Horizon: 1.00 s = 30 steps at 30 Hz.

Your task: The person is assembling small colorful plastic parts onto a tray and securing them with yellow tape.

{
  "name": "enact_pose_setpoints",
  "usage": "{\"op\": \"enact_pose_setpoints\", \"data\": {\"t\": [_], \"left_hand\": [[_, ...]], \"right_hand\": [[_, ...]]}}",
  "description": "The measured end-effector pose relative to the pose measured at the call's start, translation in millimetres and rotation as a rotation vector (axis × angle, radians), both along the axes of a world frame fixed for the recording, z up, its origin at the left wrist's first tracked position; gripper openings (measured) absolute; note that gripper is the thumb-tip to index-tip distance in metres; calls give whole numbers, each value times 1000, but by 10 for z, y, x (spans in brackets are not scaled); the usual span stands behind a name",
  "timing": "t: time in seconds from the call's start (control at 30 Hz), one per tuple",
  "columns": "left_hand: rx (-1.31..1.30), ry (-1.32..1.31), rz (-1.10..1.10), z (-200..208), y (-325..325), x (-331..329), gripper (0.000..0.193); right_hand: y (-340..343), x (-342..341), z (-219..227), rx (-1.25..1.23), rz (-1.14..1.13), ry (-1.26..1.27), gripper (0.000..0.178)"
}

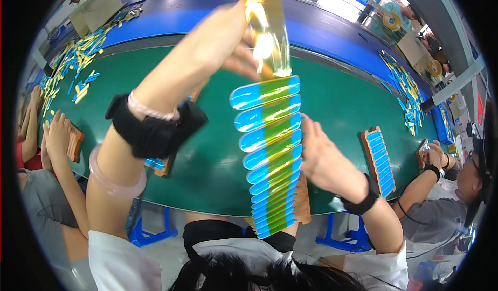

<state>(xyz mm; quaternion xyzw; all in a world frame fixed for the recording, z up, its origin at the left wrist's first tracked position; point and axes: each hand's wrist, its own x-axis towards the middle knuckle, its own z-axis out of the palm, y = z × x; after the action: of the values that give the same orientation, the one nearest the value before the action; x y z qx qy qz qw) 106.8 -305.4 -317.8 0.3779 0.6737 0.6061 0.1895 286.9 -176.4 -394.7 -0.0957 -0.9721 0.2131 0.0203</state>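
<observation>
A row of blue, round-ended strips (254,140) is stuck to a wide band of clear yellow tape (280,37). The row stands raised in front of me, its upper end closest. At the top, my left hand (233,45) is closed on the tape, its fingers partly blurred and hidden behind it. Against the right edge of the row lies my right hand (329,159). Its fingertips pass behind the strips, so their grip is hidden. Below that hand, a brown slotted block (303,200) is partly covered by the row.
Another slotted block full of blue strips (381,161) lies at the right. Part of a similar block (162,167) shows under my left forearm. Loose blue and yellow strips are heaped at far left (83,47) and right (407,91), beside a blue conveyor belt (332,32). Co-workers sit on both sides.
</observation>
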Motion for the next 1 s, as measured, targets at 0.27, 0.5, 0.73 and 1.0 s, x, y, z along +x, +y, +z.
{"op": "enact_pose_setpoints", "data": {"t": [0.27,0.5,0.73,1.0], "left_hand": [[41,-922,11,-599,-802,578,43],[-303,431,597,-900,-1493,960,77],[-504,379,705,-1167,-1534,887,94],[-454,425,674,-1176,-1500,694,94]], "right_hand": [[-361,-546,-93,260,328,-57,78],[441,-981,232,427,260,-280,101],[1455,-581,48,788,-95,-217,69],[-512,-684,-107,39,151,36,33]]}}
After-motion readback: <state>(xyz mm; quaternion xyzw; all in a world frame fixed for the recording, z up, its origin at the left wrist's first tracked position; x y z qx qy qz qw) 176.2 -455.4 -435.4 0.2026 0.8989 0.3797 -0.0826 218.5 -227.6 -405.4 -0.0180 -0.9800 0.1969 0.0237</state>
